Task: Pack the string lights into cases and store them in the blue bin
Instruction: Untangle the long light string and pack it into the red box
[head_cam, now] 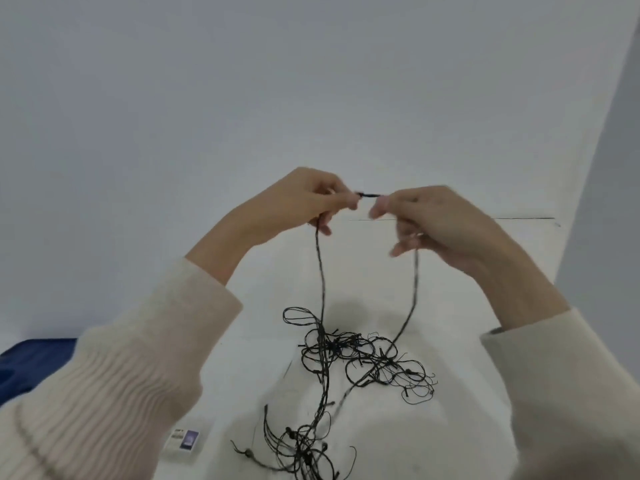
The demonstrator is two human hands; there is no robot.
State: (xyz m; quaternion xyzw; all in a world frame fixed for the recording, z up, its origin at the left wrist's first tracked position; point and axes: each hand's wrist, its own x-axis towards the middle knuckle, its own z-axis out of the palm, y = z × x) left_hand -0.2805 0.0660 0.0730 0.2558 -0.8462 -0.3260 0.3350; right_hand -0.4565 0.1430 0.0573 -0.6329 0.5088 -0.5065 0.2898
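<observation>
So: left hand point(304, 199) grip is pinched closed on the string lights point(346, 362) cord, right hand point(433, 220) grip likewise pinched on it, a short dark stretch pulled taut between the two fingertip sets. Both hands raised above the white surface point(467, 271), probably to let the strand hang free and find the run for untangling or coiling. From each grip one cord drops down to the tangled heap lying on the surface below; a second knotty bunch sits nearer the bottom edge. Still loose, nothing packed yet. A small clear case point(183, 441) lies on the surface left of the lower bunch, with a printed label, blue patch on it; writing too small to read. Blue bin point(31, 365) at far left edge, partly hidden by the cream knit sleeve point(114, 386). No brand legible anywhere.
</observation>
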